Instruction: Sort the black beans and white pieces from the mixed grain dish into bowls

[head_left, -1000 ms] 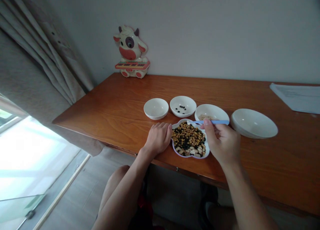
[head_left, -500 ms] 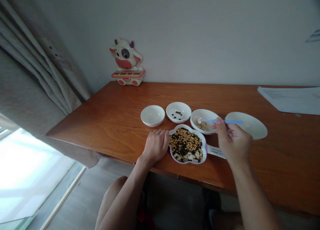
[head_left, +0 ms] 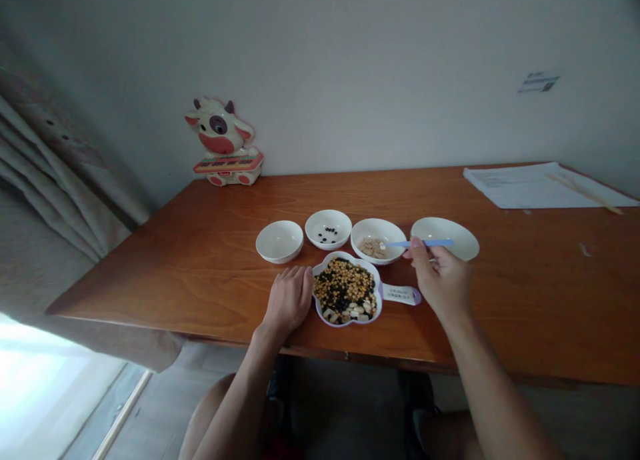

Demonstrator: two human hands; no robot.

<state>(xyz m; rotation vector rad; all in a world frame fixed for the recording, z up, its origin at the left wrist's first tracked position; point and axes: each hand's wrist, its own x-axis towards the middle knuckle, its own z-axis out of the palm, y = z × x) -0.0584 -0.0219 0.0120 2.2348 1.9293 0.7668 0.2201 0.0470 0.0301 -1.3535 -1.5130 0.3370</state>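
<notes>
My left hand (head_left: 289, 300) rests flat on the wooden table (head_left: 525, 280), its fingertips close to the left rim of a flower-shaped white plate (head_left: 320, 300). The plate is heaped with yellow, black and pale beans, and its lilac-edged handle (head_left: 400, 295) carries a paper label. My right hand (head_left: 440, 280) pinches blue plastic tweezers (head_left: 420, 243), their tip over a white bowl of pale bean pieces (head_left: 377, 240) and holding a small pale speck. Behind the plate, a white bowl with several black beans (head_left: 328, 229) stands between that bowl and a bare white bowl (head_left: 279, 241).
A fourth white bowl (head_left: 444, 239) stands just beyond my right hand. A cow-shaped toy keyboard (head_left: 225, 143) stands at the far table edge, and papers (head_left: 540, 185) lie at the back right. A curtain (head_left: 55, 180) hangs at the left beside a bright window.
The view has swung left and up. The plate's labelled handle now shows fully, and the tweezers' tip has moved from above the plate to over the pale-bean bowl. My left hand stays put.
</notes>
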